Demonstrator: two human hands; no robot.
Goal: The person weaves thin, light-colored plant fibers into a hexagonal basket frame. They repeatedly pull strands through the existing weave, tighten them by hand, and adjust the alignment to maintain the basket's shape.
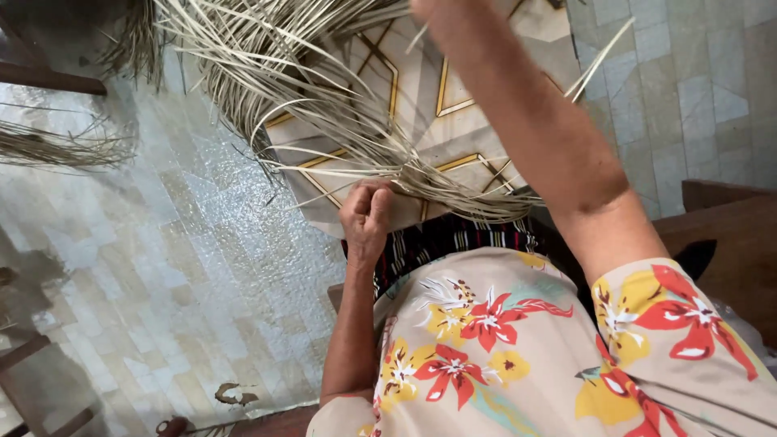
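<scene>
Far left of frame: a loose sheaf of dry straw (48, 146) lies on the pale tiled floor (162, 267), well apart from the hands, with a dark wooden bar (48, 78) above it at upper left and a bit of wooden furniture (32, 380) at lower left. Upper centre: the big fan of pale straw strips (307, 89) spreads out wide and narrows toward the lap, where the strands gather into a tight neck. Left hand (368, 214), centre frame, is clenched in a fist right at that neck, grip grasping the gathered strips, probably to pin the bundle so the loose ends stay fanned. Under the strips, a patterned floor tile with gold lines (453, 89). Dark striped cloth (453, 239) over the lap, floral shirt (518, 348) below it. Right arm (534, 137) reaches up to the top edge, a few strips trailing beside it; the right hand (425, 8) is mostly cut off, grip can't be told. Far right: wooden bench (728, 235).
</scene>
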